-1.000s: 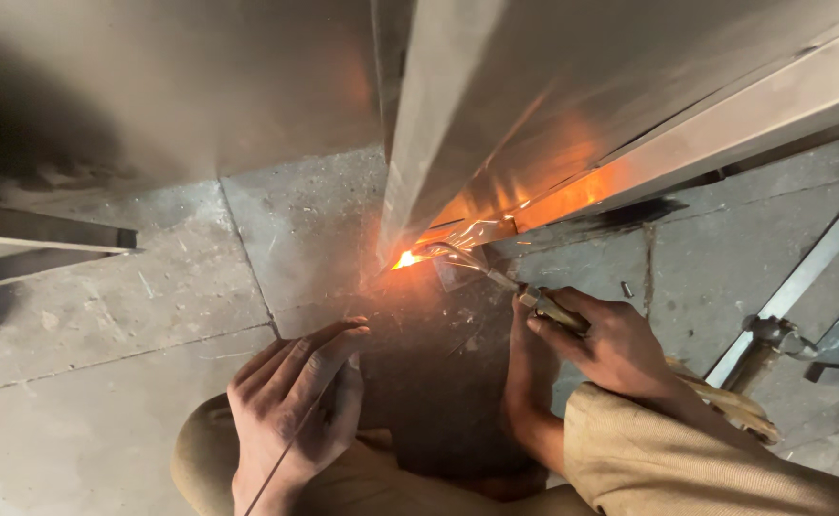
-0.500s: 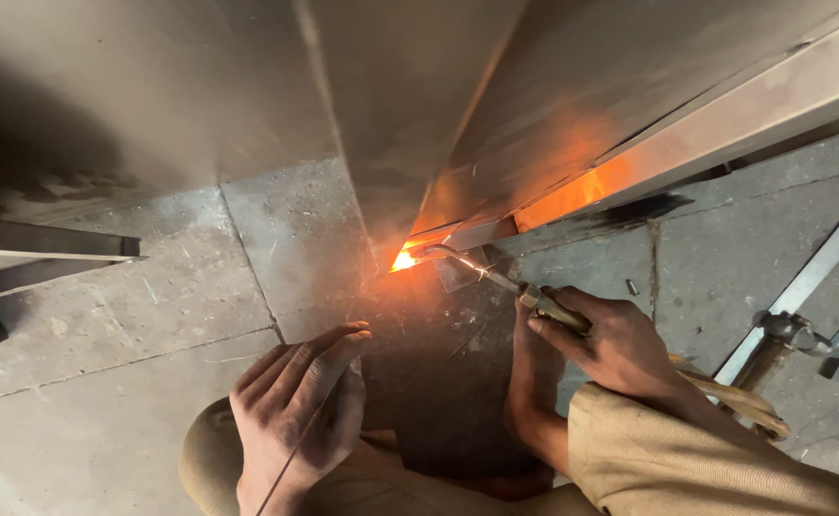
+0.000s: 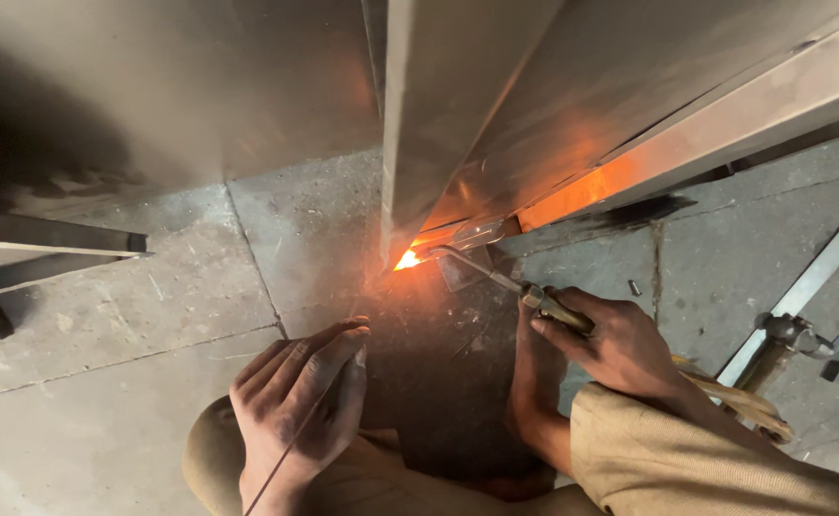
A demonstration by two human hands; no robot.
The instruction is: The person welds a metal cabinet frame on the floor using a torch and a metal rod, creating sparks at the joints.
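My right hand point(image 3: 620, 346) grips the handle of a gas torch point(image 3: 496, 278) whose bent nozzle points left at a bright orange flame point(image 3: 406, 259). The flame burns at the foot of an upright grey metal frame point(image 3: 457, 124), where it meets the floor, and lights the metal orange. My left hand point(image 3: 300, 401) is lower left, fingers closed around a thin filler rod point(image 3: 281, 457) that runs up toward the flame. Both hands rest near my knees in tan trousers point(image 3: 687, 468).
The ground is cracked concrete slabs point(image 3: 152, 315). A flat metal section point(image 3: 37, 244) juts in from the left edge. A long metal bar point(image 3: 801, 287) and a small metal fitting point(image 3: 787, 334) lie at right. Hoses point(image 3: 734, 397) trail behind my right wrist.
The view has shifted slightly, so the frame's edge looks more upright. The torch and flame stay at the same joint. My left hand has moved little.
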